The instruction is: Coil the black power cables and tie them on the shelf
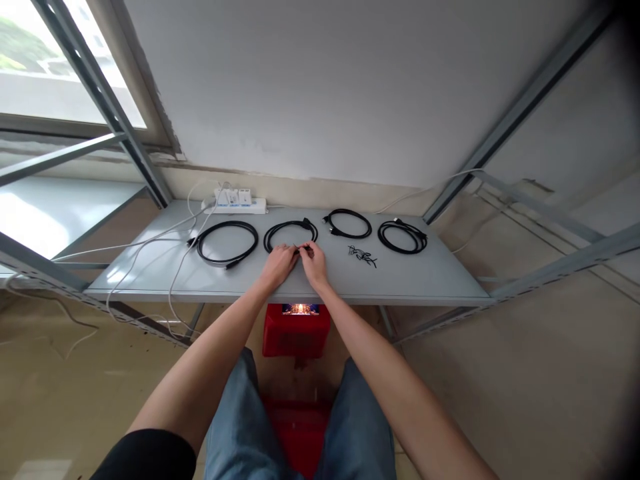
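A coiled black cable [280,228] lies on the grey shelf, and both of my hands are at its near side. My left hand [280,264] is closed on the coil, its fingers over the near edge. Close beside it, my right hand [315,264] pinches something small and dark at the same spot; the fingertips hide what it is. To the left rests another coiled black cable [257,235]. Two more coils, a smaller cable [369,223] and a thicker cable [385,237], lie to the right. Short black twist ties [363,255] form a loose pile right of my hands.
A white power strip [257,206] with plugged-in adapters stands at the back left. White cords [145,241] trail over the shelf's left side. Metal uprights [453,185] frame the shelf [320,283]. Below its front edge is a red stool [295,337] bearing a lit screen [300,309].
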`<state>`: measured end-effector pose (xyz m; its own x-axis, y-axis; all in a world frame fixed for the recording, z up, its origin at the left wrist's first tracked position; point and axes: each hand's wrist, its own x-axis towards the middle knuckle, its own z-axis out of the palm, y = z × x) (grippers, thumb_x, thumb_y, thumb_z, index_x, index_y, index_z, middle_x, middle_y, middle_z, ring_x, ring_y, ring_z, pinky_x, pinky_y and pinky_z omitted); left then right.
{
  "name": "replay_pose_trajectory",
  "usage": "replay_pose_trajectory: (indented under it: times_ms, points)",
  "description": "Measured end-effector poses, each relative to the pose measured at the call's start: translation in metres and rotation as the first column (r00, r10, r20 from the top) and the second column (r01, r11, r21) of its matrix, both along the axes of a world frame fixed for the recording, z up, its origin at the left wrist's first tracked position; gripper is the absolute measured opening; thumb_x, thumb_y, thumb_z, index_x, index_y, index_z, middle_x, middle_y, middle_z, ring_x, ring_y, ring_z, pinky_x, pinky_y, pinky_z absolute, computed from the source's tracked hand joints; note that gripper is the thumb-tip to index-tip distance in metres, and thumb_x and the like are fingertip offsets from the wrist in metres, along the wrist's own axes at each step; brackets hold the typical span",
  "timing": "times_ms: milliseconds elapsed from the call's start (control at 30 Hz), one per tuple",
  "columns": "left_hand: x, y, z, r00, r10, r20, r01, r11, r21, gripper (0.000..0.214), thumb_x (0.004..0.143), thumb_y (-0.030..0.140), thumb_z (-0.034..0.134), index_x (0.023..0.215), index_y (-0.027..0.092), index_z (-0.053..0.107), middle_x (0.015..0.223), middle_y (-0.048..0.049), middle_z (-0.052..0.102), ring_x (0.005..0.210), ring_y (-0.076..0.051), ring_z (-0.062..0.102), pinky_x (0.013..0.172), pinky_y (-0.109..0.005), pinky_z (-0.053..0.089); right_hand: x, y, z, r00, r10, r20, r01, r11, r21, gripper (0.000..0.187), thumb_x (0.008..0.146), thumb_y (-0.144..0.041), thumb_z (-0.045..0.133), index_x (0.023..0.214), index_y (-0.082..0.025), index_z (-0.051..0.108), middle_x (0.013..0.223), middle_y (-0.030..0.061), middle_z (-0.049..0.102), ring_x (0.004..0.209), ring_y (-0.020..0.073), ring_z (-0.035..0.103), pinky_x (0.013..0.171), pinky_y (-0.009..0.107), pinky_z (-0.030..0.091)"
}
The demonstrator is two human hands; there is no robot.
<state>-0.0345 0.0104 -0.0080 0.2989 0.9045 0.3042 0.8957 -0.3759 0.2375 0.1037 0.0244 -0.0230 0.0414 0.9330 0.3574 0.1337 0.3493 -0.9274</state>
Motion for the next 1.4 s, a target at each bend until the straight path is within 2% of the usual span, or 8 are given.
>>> replay_pose_trajectory:
  times_ms: [200,467,633,767,867,1100,1233,1400]
  points:
    - [-0.001,0.005,0.001,0.997,-0.031,0.074,0.031,0.999,0.011,0.033,0.106,0.024,0.044,0.130,0.013,0.064,0.111,-0.0144,0.073,0.108,-0.028,0.062,0.097,-0.039,0.046,-0.002,0.000,-0.001,1.000,-0.005,-0.017,0.005,1.000,-0.012,0.015,0.080,-0.033,0.061,0.091,-0.023,0.061,0.090,0.0030,0.069,0.076,0.0183,0.062,0.075,0.030,0.054]
    - [0.000,0.008,0.000,0.999,-0.018,0.042,0.017,1.000,0.010,0.034,0.109,0.029,0.040,0.114,0.014,0.070,0.104,-0.0154,0.073,0.103,-0.028,0.064,0.095,-0.039,0.047,-0.006,-0.001,-0.002,0.998,-0.060,0.010,0.059,0.998,0.018,0.025,0.090,-0.048,0.063,0.091,-0.023,0.061,0.090,0.0040,0.071,0.075,0.0192,0.064,0.075,0.031,0.053]
    - [0.001,0.007,0.000,1.000,0.020,0.005,-0.020,1.000,-0.018,0.035,0.109,0.029,0.040,0.125,0.015,0.067,0.105,-0.0149,0.073,0.100,-0.027,0.068,0.090,-0.036,0.049,-0.006,-0.004,0.002,0.997,-0.071,0.014,0.071,0.997,0.015,0.026,0.094,-0.050,0.059,0.092,-0.024,0.063,0.091,0.0038,0.072,0.073,0.0192,0.064,0.073,0.030,0.052]
    - [0.001,0.005,0.001,1.000,0.018,0.006,-0.018,0.999,-0.033,0.036,0.109,0.033,0.044,0.134,0.017,0.064,0.107,-0.0136,0.075,0.099,-0.028,0.070,0.087,-0.034,0.049,-0.004,-0.006,0.002,0.995,-0.091,-0.039,0.091,0.996,0.001,0.029,0.097,-0.051,0.055,0.088,-0.024,0.062,0.081,0.0032,0.070,0.072,0.0212,0.065,0.071,0.030,0.052]
    - [0.002,0.005,0.002,1.000,0.021,0.000,-0.021,0.999,-0.036,0.036,0.109,0.034,0.044,0.132,0.018,0.066,0.108,-0.0138,0.076,0.102,-0.028,0.070,0.089,-0.034,0.049,-0.003,-0.008,0.001,0.992,-0.105,-0.065,0.104,0.994,-0.025,0.031,0.099,-0.052,0.052,0.087,-0.025,0.060,0.074,0.0017,0.068,0.067,0.0213,0.064,0.069,0.031,0.051]
    - [0.002,0.006,0.002,1.000,-0.001,0.006,0.001,0.999,-0.045,0.036,0.109,0.035,0.045,0.129,0.018,0.069,0.112,-0.0134,0.076,0.104,-0.027,0.070,0.092,-0.034,0.050,-0.003,-0.012,0.000,0.979,-0.195,0.057,0.196,0.981,-0.013,0.026,0.104,-0.048,0.045,0.099,-0.027,0.059,0.078,0.0019,0.067,0.070,0.0226,0.064,0.074,0.033,0.050]
    - [0.002,0.004,0.005,1.000,-0.008,0.026,0.010,0.998,-0.060,0.036,0.107,0.035,0.047,0.130,0.018,0.070,0.112,-0.0133,0.076,0.104,-0.026,0.070,0.092,-0.033,0.051,-0.003,-0.013,0.003,0.975,-0.215,0.049,0.216,0.976,0.000,0.024,0.104,-0.046,0.043,0.098,-0.027,0.056,0.079,0.0020,0.065,0.071,0.0221,0.062,0.073,0.033,0.049]
    - [0.003,0.001,0.010,0.999,0.001,-0.040,-0.003,0.998,-0.060,0.043,0.108,0.031,0.043,0.147,0.022,0.058,0.114,-0.0122,0.076,0.104,-0.026,0.071,0.094,-0.035,0.050,-0.001,-0.015,0.006,0.961,-0.275,0.025,0.275,0.962,0.004,0.022,0.104,-0.044,0.041,0.098,-0.026,0.052,0.077,0.0010,0.064,0.071,0.0219,0.063,0.071,0.032,0.047]
